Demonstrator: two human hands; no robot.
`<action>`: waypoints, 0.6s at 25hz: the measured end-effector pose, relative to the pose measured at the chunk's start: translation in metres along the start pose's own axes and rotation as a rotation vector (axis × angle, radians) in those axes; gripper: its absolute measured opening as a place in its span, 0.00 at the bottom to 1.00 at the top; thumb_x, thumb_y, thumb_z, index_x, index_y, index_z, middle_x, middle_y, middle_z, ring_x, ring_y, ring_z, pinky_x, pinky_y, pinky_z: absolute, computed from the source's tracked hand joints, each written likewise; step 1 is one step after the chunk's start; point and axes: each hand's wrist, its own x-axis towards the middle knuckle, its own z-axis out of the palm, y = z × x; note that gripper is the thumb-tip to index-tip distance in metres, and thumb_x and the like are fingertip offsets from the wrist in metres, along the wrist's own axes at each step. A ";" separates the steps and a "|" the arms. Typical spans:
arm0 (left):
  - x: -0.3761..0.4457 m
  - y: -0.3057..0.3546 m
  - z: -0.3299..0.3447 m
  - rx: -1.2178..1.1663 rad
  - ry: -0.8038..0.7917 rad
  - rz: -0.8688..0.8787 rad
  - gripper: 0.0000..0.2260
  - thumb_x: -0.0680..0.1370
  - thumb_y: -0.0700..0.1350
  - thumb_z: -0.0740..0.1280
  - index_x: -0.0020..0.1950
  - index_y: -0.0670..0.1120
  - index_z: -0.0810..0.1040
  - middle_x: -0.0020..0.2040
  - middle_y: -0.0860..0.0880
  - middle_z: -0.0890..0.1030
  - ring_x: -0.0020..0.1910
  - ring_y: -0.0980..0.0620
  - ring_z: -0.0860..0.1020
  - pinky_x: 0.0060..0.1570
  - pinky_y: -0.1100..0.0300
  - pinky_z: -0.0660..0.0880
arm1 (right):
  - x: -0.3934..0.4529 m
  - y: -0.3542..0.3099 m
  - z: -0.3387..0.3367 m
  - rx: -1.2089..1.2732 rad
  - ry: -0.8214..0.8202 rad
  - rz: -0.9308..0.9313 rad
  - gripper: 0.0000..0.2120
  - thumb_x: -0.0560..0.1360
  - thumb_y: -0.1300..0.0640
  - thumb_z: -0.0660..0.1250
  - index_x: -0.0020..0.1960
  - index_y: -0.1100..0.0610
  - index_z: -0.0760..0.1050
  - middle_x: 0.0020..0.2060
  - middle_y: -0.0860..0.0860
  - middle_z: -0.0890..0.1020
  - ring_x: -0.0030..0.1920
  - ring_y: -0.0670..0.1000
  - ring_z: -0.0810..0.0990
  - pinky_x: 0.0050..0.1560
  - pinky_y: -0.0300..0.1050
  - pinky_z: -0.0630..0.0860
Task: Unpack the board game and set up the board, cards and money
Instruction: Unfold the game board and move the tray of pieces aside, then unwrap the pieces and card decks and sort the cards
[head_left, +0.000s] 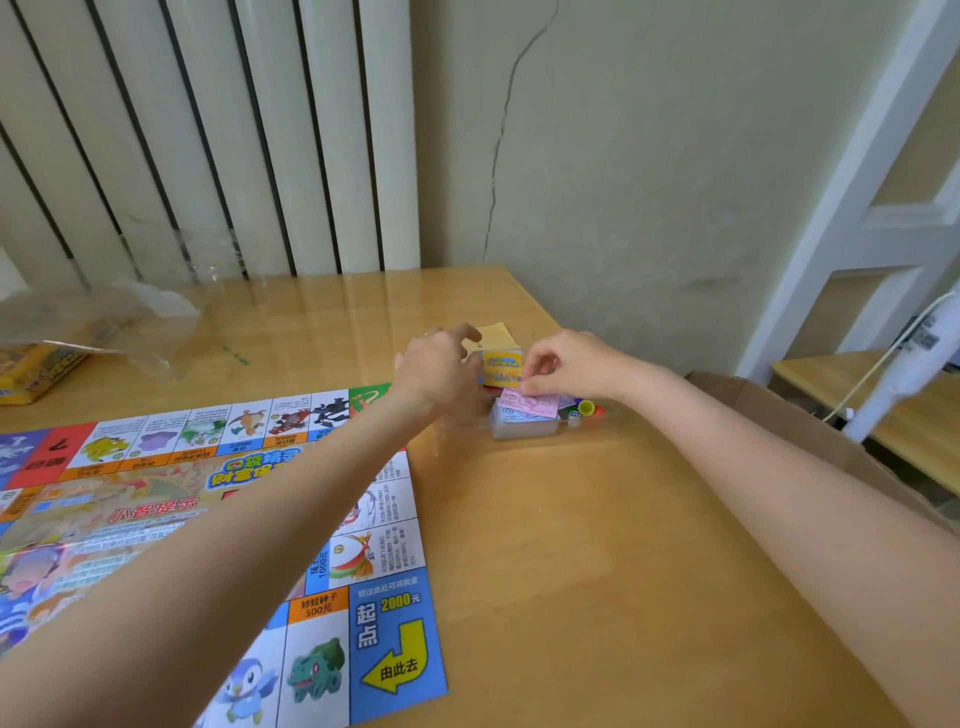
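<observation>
1. Right hand (558, 364) – grip pinching a pink banknote (530, 401) atop the money stack (524, 421), counter (597, 545) at one o'clock.
2. Left hand (439, 371) – fingers loosely curled, seemingly holding nothing, beside the card deck (501, 364).
3. Board (208, 519) lies unfolded at nine o'clock.

The game board (218, 519) lies flat on the wooden table (597, 545), at the left. Beyond its far right corner, the right hand (561, 366) pinches a pink banknote (530, 402) above a clear tray (524, 426); the left hand (441, 371) hovers beside a yellow card stack (501, 364)
</observation>
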 end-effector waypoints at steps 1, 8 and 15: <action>-0.003 -0.002 -0.005 -0.028 -0.014 -0.030 0.11 0.77 0.46 0.60 0.57 0.49 0.77 0.54 0.48 0.81 0.57 0.45 0.75 0.57 0.53 0.69 | -0.003 0.000 -0.004 0.009 -0.003 0.027 0.11 0.69 0.51 0.73 0.44 0.58 0.79 0.39 0.50 0.78 0.42 0.48 0.74 0.44 0.42 0.71; -0.025 0.014 -0.001 0.174 -0.295 -0.175 0.13 0.76 0.52 0.62 0.36 0.46 0.69 0.46 0.46 0.79 0.56 0.44 0.75 0.62 0.50 0.65 | -0.018 -0.006 -0.004 -0.172 -0.079 0.068 0.16 0.69 0.52 0.73 0.53 0.60 0.78 0.43 0.50 0.76 0.47 0.49 0.74 0.42 0.41 0.70; -0.018 0.035 0.007 0.211 -0.410 -0.256 0.12 0.77 0.47 0.60 0.58 0.44 0.73 0.61 0.43 0.75 0.59 0.44 0.73 0.58 0.56 0.67 | -0.021 -0.010 0.005 -0.068 -0.006 0.087 0.06 0.72 0.56 0.69 0.45 0.58 0.80 0.38 0.50 0.78 0.42 0.50 0.73 0.40 0.40 0.69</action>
